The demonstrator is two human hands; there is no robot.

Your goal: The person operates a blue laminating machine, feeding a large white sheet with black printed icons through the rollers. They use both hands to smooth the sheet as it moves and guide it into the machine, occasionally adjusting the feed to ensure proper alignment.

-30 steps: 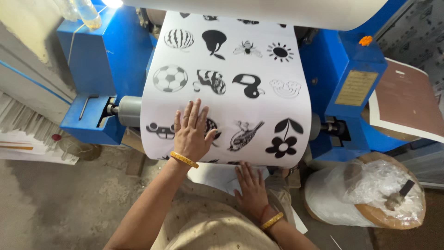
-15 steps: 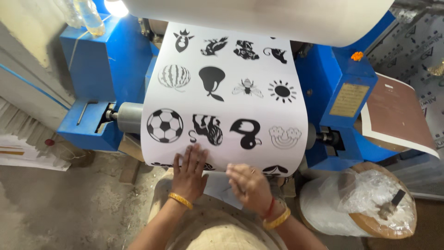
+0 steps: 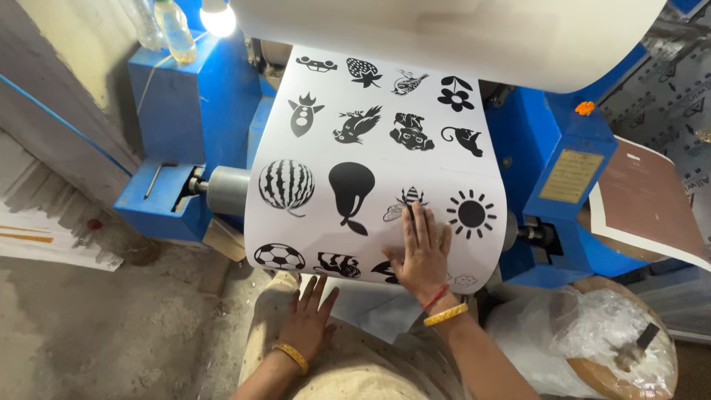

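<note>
Printed sheet [image 3: 374, 159]: white, covered with black silhouettes in rows; it hangs down the front of the blue machine [image 3: 548, 141], running from under the large white roll [image 3: 459, 33] at the top to a free lower edge just above the person's lap; pictures on it include a watermelon, a pear, a bee, a sun, a football and a flower.
Right hand [image 3: 422, 252]: laid flat on the lower right part of the sheet, palm down; fingers straight and close together, pointing up toward the bee picture; nothing is gripped; a yellow bangle [image 3: 446, 315] and a red thread sit at the wrist.
Left hand [image 3: 309, 322]: below the lower edge of the sheet, near the football picture; fingers spread wide and pointing up; it rests on beige cloth over the lap; it holds nothing; whether the fingertips touch the sheet edge I cannot tell; a yellow bangle is on this wrist too.
Roller [image 3: 226, 190]: grey metal cylinder, projecting from the left side of the machine just beside the sheet's left edge.
Light bulb [image 3: 217, 16]: lit, above the machine's upper left corner; plastic bottle [image 3: 176, 30] just beside it.
Brown board [image 3: 648, 204]: on the right of the machine, white-edged.
Plastic-wrapped bundle [image 3: 592, 348]: lower right, on the floor, near the right forearm.
Floor [image 3: 81, 326]: bare grey concrete on the left.
</note>
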